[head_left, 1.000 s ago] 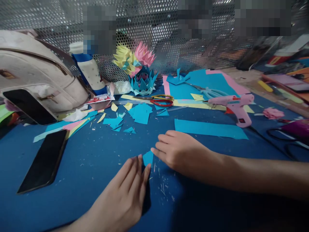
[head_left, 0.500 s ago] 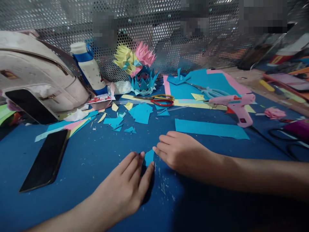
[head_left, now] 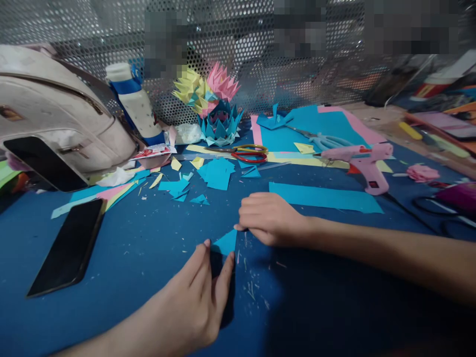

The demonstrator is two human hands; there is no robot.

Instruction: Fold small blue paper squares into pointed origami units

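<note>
A small folded piece of blue paper (head_left: 226, 243), roughly triangular, lies on the blue tabletop between my hands. My left hand (head_left: 199, 287) holds it from the near side, the thumb at its lower right corner and a fingertip at its left. At the paper's top corner, my right hand (head_left: 267, 218) is closed, with its fingers curled and their tips on that corner. Beyond my hands lie several blue paper pieces (head_left: 217, 173). A long blue paper strip (head_left: 323, 197) rests just past my right hand.
A pink glue gun (head_left: 372, 166) stands at the right with its cord. Scissors (head_left: 249, 152), light blue pliers (head_left: 330, 142) and folded paper flowers (head_left: 221, 124) are at the back. At left are a phone (head_left: 69, 248), another phone (head_left: 44, 163), a bottle (head_left: 139, 106) and a backpack (head_left: 85, 116).
My left fingers have drawn back and spread a little, so more of the blue paper shows. My right hand has shifted slightly up and its fingers have curled in at the paper's top corner.
</note>
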